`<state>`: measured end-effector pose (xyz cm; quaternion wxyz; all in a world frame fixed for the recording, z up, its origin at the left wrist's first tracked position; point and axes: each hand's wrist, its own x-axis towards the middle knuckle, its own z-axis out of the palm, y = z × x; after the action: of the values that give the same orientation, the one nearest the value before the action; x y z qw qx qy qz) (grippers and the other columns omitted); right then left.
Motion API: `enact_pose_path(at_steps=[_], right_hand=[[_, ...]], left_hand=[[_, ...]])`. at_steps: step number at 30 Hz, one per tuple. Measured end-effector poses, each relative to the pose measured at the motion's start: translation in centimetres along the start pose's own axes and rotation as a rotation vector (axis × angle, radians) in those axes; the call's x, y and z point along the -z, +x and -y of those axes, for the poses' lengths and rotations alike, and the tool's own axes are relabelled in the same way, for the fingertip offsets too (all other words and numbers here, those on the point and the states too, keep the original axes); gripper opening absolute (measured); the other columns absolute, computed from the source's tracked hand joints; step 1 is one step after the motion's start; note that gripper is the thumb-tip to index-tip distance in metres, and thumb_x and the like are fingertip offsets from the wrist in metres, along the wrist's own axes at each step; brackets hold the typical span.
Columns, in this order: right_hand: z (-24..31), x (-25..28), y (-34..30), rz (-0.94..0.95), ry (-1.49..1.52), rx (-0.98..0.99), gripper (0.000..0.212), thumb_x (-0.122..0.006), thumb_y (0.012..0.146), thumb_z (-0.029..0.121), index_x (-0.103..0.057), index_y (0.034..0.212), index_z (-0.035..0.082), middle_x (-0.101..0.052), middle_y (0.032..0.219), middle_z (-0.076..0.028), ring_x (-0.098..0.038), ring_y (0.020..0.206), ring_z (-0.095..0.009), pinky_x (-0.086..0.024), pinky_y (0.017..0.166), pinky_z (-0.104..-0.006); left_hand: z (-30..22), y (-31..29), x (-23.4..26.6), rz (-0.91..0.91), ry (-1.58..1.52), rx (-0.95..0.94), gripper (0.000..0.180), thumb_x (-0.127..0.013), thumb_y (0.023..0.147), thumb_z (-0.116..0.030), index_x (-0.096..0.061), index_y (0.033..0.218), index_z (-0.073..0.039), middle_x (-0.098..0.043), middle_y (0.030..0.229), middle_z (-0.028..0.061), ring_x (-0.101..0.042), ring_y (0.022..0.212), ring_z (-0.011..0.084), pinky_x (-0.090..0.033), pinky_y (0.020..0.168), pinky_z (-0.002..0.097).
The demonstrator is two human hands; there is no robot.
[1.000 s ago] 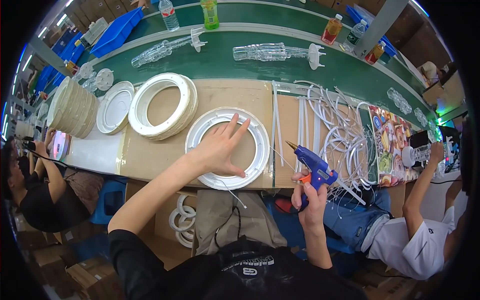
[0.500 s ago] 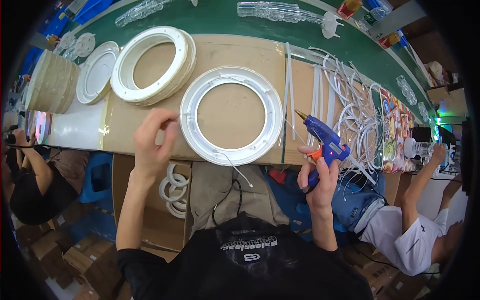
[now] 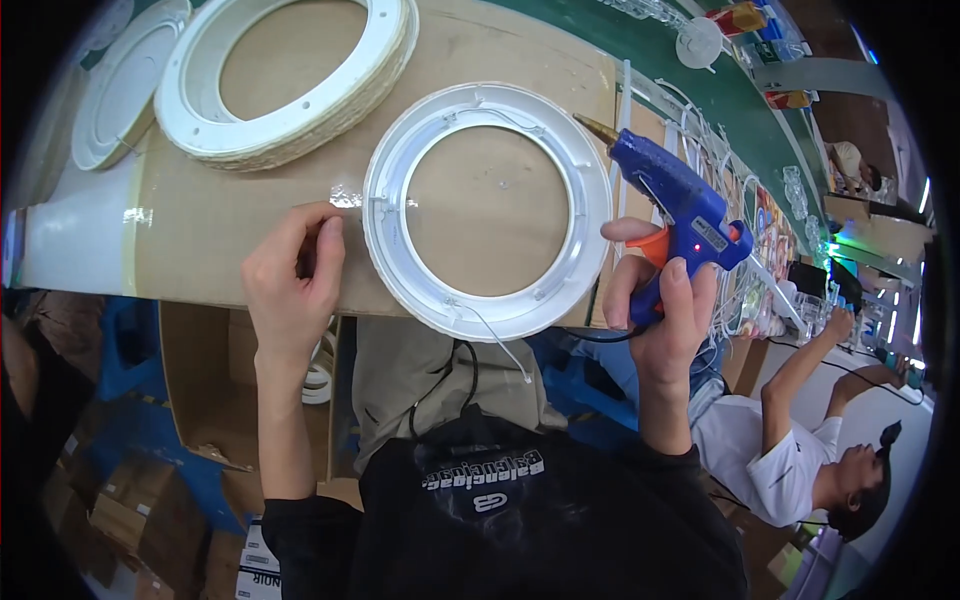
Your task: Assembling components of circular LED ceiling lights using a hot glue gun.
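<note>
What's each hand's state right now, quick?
Left hand: loosely curled beside the white ring, nothing visible in it.
Right hand: closed around the grip of the blue glue gun.

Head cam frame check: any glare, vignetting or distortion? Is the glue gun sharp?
Head view: corners go black, and the scene bends toward the rim; head view: small bright glints on the clear tape left of the white ring; head view: green glow at right; head view: glue gun in the right hand looks reasonably sharp.
</note>
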<state>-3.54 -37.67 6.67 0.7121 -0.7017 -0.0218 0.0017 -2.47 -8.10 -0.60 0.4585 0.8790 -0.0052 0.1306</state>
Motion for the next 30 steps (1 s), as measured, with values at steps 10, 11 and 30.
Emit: enact_pose_path(at_steps=[10, 11, 30], right_hand=[[1.2, -3.0, 4.1, 0.15, -0.27, 0.023, 0.064, -0.057, 0.097, 0.037, -0.039, 0.136, -0.011, -0.064, 0.103, -0.026, -0.061, 0.055, -0.019, -0.049, 0.05, -0.0261], [1.1, -3.1, 4.3, 0.155, -0.275, 0.022, 0.064, -0.057, 0.097, 0.037, -0.039, 0.136, -0.011, -0.064, 0.103, -0.026, -0.061, 0.055, -0.019, -0.049, 0.05, -0.0261], [-1.3, -4.7, 6.0, 0.12, -0.471, -0.173, 0.044, -0.049, 0.101, 0.03, -0.048, 0.128, -0.005, -0.061, 0.083, -0.011, -0.054, 0.058, -0.011, -0.043, 0.054, -0.023]], left_hand=[[0.2, 0.5, 0.2, 0.011, 0.028, -0.082, 0.01, -0.068, 0.082, 0.003, -0.066, 0.089, -0.003, -0.062, 0.071, 0.0073, -0.056, 0.054, 0.0193, -0.043, 0.049, 0.0303], [0.2, 0.5, 0.3, 0.026, 0.024, -0.086, 0.011, -0.069, 0.08, 0.004, -0.066, 0.089, -0.003, -0.062, 0.071, 0.0072, -0.056, 0.053, 0.0197, -0.043, 0.049, 0.0308], [1.1, 1.1, 0.7, 0.081, -0.001, -0.173, 0.018, -0.069, 0.073, 0.005, -0.067, 0.09, -0.002, -0.057, 0.064, 0.0066, -0.051, 0.048, 0.0195, -0.038, 0.044, 0.0306]])
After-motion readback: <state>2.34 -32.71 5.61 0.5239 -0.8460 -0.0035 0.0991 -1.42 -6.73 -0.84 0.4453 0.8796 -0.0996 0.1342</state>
